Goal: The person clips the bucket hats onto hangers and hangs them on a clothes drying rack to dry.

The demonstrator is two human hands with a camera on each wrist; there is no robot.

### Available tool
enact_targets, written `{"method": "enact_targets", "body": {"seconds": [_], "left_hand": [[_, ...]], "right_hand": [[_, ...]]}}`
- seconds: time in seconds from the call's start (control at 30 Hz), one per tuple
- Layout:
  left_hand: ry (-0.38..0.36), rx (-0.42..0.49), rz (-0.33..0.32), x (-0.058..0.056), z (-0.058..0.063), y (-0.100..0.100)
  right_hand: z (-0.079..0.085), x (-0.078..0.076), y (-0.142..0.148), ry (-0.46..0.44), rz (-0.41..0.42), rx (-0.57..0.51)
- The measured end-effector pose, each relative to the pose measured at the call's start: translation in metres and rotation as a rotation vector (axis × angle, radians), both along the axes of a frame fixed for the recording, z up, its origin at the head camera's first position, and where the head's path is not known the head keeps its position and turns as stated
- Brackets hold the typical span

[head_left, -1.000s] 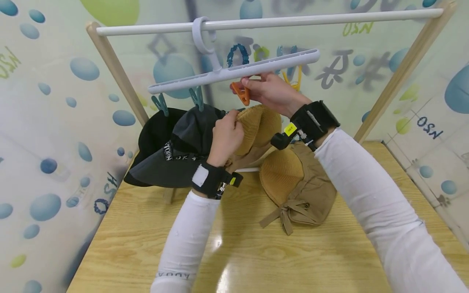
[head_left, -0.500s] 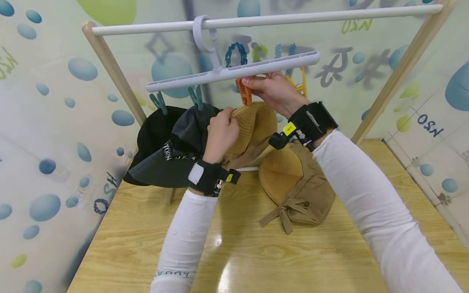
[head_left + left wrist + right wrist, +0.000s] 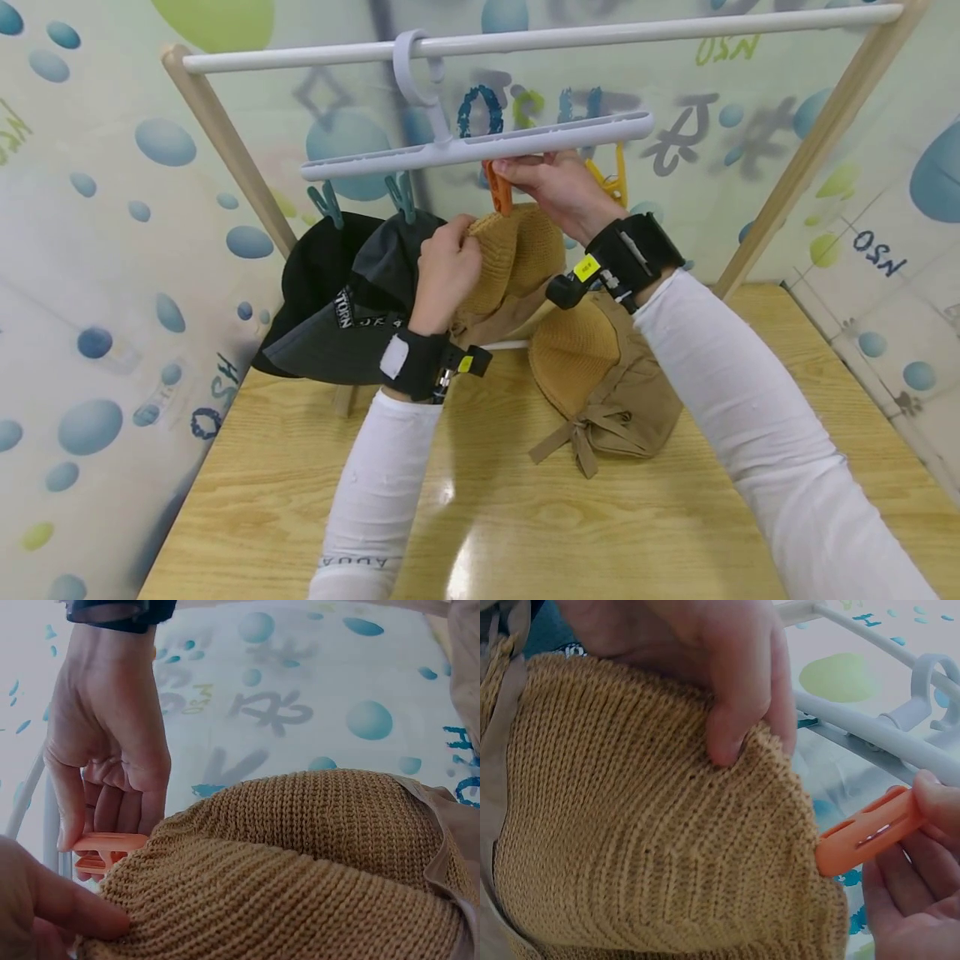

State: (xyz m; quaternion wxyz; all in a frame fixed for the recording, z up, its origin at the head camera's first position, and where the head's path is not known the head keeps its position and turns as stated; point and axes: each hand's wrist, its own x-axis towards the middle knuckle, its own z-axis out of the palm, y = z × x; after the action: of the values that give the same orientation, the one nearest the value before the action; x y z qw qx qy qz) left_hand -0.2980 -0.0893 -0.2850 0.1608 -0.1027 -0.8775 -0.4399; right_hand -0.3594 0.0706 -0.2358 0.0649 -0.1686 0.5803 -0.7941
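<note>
In the head view my left hand (image 3: 450,268) pinches the top edge of a tan knitted hat (image 3: 534,250). My right hand (image 3: 572,190) holds an orange clothespin (image 3: 498,187) just under the white hanger (image 3: 480,148). Seen from the right wrist, the tip of the clothespin (image 3: 870,831) meets the edge of the knitted hat (image 3: 660,802), with thumb and fingers at its other end. The left wrist view shows the clothespin (image 3: 112,850) at the hat's edge too. A second tan hat (image 3: 637,392) with a tied bow lies on the table below.
A black cap (image 3: 315,267) and a dark grey cap (image 3: 352,342) hang from two teal clothespins (image 3: 401,198) at the hanger's left. A yellow clothespin (image 3: 617,177) hangs at its right. The white rail (image 3: 675,33) runs between wooden posts (image 3: 817,150) above the wooden table (image 3: 510,517).
The orange clothespin has swung from tilted to more upright and come down to the hat's edge. My left hand and the knitted hat have shifted slightly left and up.
</note>
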Motion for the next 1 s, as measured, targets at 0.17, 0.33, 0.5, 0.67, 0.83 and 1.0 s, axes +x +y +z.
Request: {"method": "enact_targets", "body": {"seconds": [0.17,0.33,0.5,0.67,0.83,1.0], "left_hand": [[0.024,0.089,0.027,0.001,0.003,-0.005],[0.018,0.142,0.044,0.004,0.002,-0.008],[0.022,0.150,0.038,0.007,0.000,-0.009],[0.035,0.176,0.040,0.009,-0.001,-0.011],[0.049,0.224,0.028,0.012,0.000,-0.012],[0.055,0.255,0.021,0.015,0.002,-0.010]], "right_hand": [[0.001,-0.001,0.000,0.008,-0.012,-0.003],[-0.001,0.000,0.000,0.032,-0.021,0.020],[-0.002,0.001,0.000,0.039,-0.026,0.029],[-0.002,0.001,0.001,0.027,-0.037,0.014],[-0.004,0.002,0.000,0.040,-0.046,-0.017],[-0.007,0.002,-0.001,0.066,-0.048,-0.013]]}}
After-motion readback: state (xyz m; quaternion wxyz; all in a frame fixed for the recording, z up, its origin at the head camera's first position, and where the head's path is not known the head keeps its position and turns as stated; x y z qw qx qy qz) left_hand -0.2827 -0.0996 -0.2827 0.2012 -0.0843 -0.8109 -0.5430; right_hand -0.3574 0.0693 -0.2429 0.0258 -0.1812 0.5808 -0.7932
